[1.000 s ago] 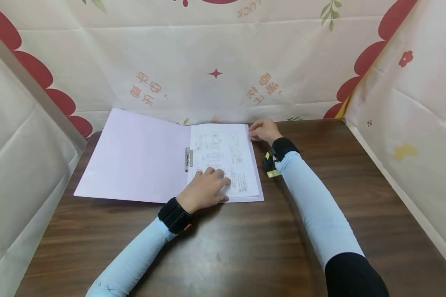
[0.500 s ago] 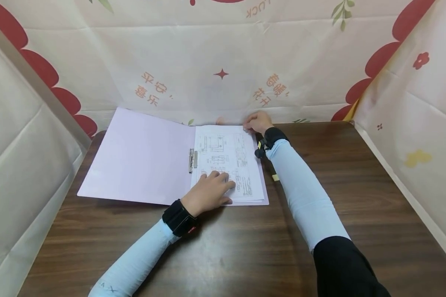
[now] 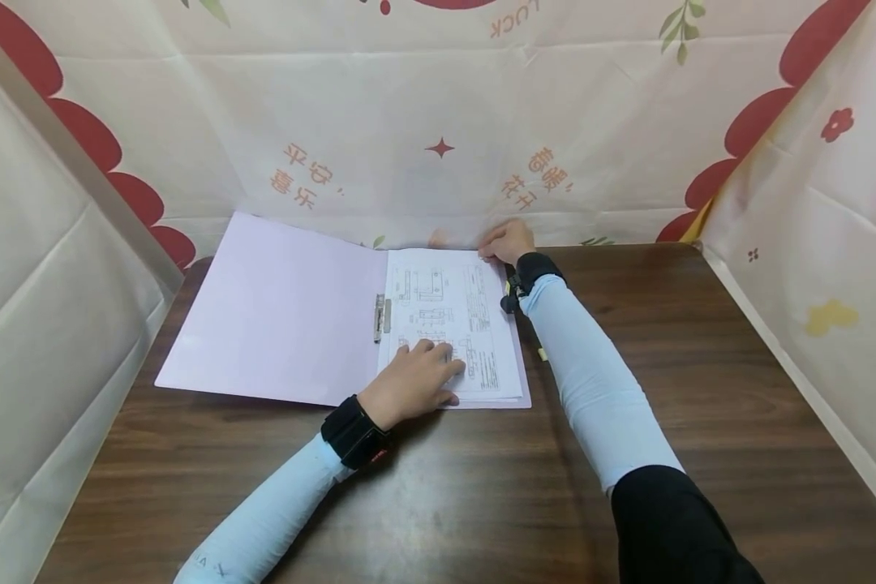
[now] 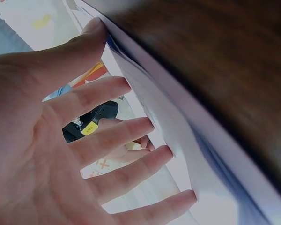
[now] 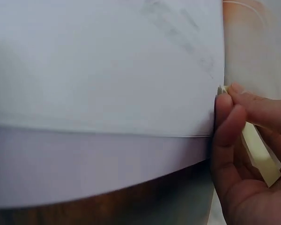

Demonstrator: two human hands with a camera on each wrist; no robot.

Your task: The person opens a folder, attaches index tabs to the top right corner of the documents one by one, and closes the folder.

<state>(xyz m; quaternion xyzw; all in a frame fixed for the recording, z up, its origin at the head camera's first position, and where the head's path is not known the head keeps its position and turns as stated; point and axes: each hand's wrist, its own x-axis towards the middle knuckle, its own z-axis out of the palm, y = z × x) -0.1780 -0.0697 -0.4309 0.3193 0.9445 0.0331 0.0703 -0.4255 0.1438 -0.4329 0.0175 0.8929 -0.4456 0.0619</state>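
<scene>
Moved since one second back: my right grip [image 3: 508, 241], from the right edge of the pages [image 3: 474, 280] up to their top right corner. My left grip [image 3: 414, 377] has stayed on the lower part of the top sheet.

Right grip: finger and thumb pinching a pale yellow strip [image 5: 262, 159], its tip at the top edge of the pages. Cannot tell whether paper is caught in the pinch as well.

Left grip: fingers spread, four fingertips touching the sheet, thumb at the near edge of the pages.

Pages: stacked on the right half of a lilac folder [image 3: 285, 308], line drawings printed on the top sheet. Metal clip [image 3: 378, 318] at their left edge; cannot tell whether it holds them. Folder lies unfolded on the brown wooden bench [image 3: 445, 503], its far side near the printed cloth [image 3: 380, 122].

Second yellow piece [image 3: 543, 354] on the bench just beside the folder's right edge, mostly hidden behind my right sleeve [image 3: 591, 365].
</scene>
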